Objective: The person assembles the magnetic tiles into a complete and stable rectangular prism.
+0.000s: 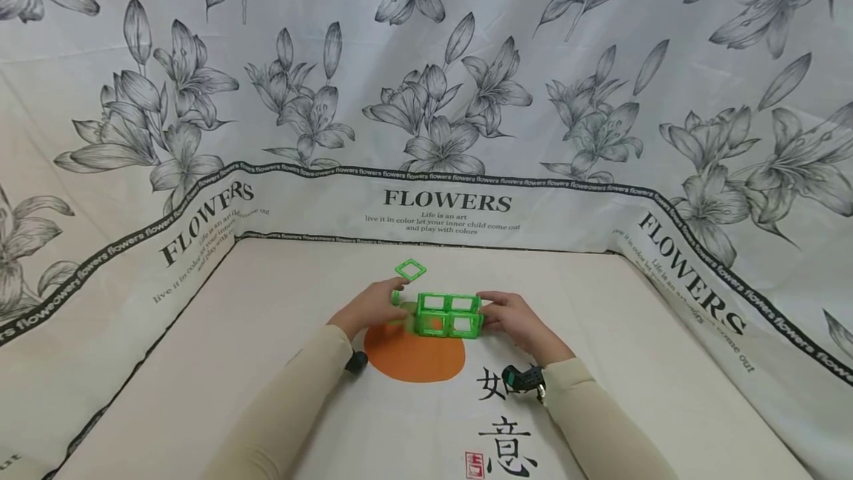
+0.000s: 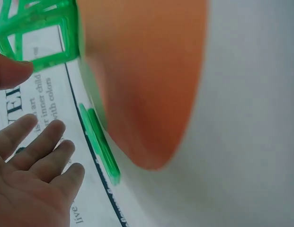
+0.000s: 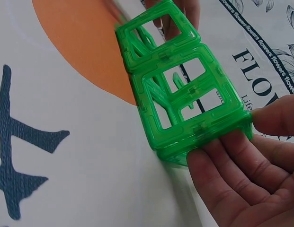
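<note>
A box-like frame built of green magnetic tiles (image 1: 449, 323) stands on the table between the two hands. My right hand (image 3: 251, 175) grips its right end, with the thumb at the upper edge and the fingers against the end panel. At the other end is my left hand (image 1: 375, 305); the left wrist view shows its fingers (image 2: 45, 146) spread and relaxed, thumb close to the frame's corner. Beyond the left hand, a loose green square tile (image 1: 410, 270) lies flat. A small green piece (image 1: 396, 296) shows beside the left fingertips, partly hidden by the hand.
The light tablecloth bears a printed orange circle (image 1: 415, 361) under and in front of the frame. Black printed characters (image 1: 508, 450) lie nearer the right arm. A floral curtain (image 1: 446, 206) encloses the table at the back and both sides.
</note>
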{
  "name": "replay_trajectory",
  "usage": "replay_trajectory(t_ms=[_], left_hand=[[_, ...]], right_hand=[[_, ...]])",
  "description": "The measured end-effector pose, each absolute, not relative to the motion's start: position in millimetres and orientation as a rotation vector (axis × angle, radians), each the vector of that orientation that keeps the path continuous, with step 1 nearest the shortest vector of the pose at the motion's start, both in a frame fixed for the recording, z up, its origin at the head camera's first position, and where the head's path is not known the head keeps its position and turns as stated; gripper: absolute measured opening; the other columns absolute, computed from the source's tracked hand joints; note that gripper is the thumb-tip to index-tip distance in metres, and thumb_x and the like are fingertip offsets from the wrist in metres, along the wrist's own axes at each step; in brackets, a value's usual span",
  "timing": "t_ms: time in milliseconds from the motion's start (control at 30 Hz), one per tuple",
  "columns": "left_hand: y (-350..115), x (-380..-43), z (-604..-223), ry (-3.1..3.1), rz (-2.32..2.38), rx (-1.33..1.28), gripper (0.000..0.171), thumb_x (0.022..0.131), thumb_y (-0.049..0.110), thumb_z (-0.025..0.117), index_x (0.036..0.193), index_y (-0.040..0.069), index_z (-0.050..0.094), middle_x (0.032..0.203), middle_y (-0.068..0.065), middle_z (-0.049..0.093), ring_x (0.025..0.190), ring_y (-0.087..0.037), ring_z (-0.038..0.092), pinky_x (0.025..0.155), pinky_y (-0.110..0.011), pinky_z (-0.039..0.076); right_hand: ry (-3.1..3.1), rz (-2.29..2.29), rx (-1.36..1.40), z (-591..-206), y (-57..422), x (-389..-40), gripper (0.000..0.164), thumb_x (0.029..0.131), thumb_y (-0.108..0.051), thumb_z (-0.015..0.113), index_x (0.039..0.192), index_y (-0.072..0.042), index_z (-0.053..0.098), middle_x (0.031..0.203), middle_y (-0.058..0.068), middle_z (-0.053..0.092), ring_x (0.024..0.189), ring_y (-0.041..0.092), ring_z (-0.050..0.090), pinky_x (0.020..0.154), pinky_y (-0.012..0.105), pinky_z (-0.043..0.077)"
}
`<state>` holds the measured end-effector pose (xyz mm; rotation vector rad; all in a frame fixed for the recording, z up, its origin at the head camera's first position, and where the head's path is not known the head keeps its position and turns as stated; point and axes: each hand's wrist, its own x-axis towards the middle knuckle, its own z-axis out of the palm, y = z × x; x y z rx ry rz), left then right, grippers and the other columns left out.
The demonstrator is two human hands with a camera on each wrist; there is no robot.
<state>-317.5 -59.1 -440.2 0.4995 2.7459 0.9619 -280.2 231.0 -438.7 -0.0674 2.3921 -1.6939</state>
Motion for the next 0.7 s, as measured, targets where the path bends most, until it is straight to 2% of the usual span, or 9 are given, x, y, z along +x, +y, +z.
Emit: replay_trajectory(t_ms=[267, 500, 700], left_hand=[[-64.1, -326.0, -443.2, 2.786, 0.894, 0.425, 0.069, 0.079, 0.019, 0.067, 0.145, 0.015, 0.044, 0.142, -0.006, 0.052, 0.121, -0.023, 0.052, 0.108, -0.043, 0.041], [-63.6, -328.2, -440.8, 2.786, 0.834, 0.350, 0.071, 0.079, 0.016, 0.068, 0.146, 0.012, 0.043, 0.148, -0.009, 0.046, 0.132, -0.026, 0.045, 0.115, -0.044, 0.034], [-62.7, -330.8, -439.9, 2.809, 0.724, 0.317, 0.069, 0.082, 0.017, 0.066, 0.146, 0.009, 0.042, 0.146, -0.010, 0.048, 0.122, -0.024, 0.048, 0.114, -0.042, 0.036]], right_hand=[[2.388, -1.692, -0.073, -438.7, 231.7, -280.6, 0.048, 0.094, -0.011, 0.052, 0.141, 0.000, 0.046, 0.106, 0.016, 0.068, 0.087, 0.021, 0.068, 0.085, 0.039, 0.057], [2.396, -1.681, -0.084, -438.7, 232.6, -279.8, 0.048, 0.094, -0.010, 0.052, 0.141, 0.001, 0.046, 0.106, 0.017, 0.068, 0.087, 0.020, 0.068, 0.085, 0.037, 0.057], [2.396, -1.681, -0.099, -437.7, 232.7, -278.7, 0.049, 0.094, -0.011, 0.052, 0.141, 0.001, 0.046, 0.109, 0.019, 0.067, 0.088, 0.020, 0.067, 0.086, 0.038, 0.057]])
